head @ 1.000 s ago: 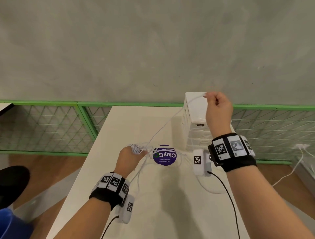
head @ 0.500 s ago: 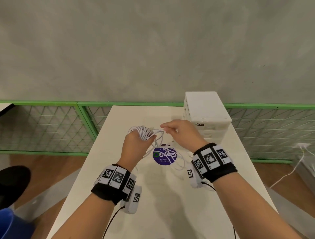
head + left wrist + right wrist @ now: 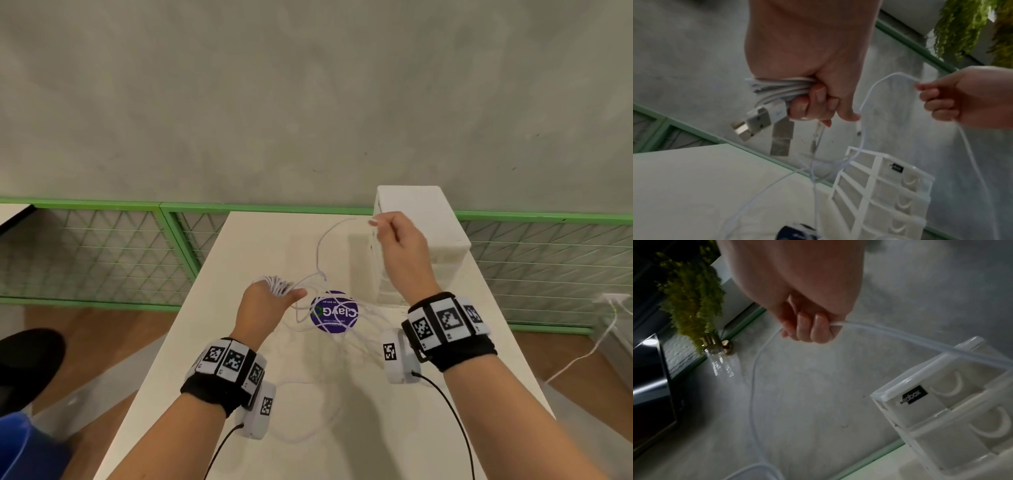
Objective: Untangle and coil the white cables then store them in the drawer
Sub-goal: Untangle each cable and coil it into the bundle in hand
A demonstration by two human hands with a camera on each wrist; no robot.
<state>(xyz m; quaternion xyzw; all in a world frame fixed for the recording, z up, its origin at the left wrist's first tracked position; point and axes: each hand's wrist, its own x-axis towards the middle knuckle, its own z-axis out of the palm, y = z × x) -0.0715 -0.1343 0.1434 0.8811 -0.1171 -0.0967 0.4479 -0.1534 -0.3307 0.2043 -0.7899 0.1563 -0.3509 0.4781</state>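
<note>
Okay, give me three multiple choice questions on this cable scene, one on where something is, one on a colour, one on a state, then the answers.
1. Where does the white plastic drawer unit stand on the pale table?
A. far right corner
B. near left corner
C. on the floor

2. What colour is the round sticker on the table?
A. red
B. purple
C. yellow

3. What is the left hand doing?
A. lying flat and empty
B. pulling a drawer
C. holding a bundle of white cable loops

Answers:
1 A: the head view shows it at the table's far right, against the grey wall.
2 B: its purple face shows under the loose cable strands.
3 C: the left wrist view shows the fingers curled round the loops, while the right hand pinches a single white cable strand.
</note>
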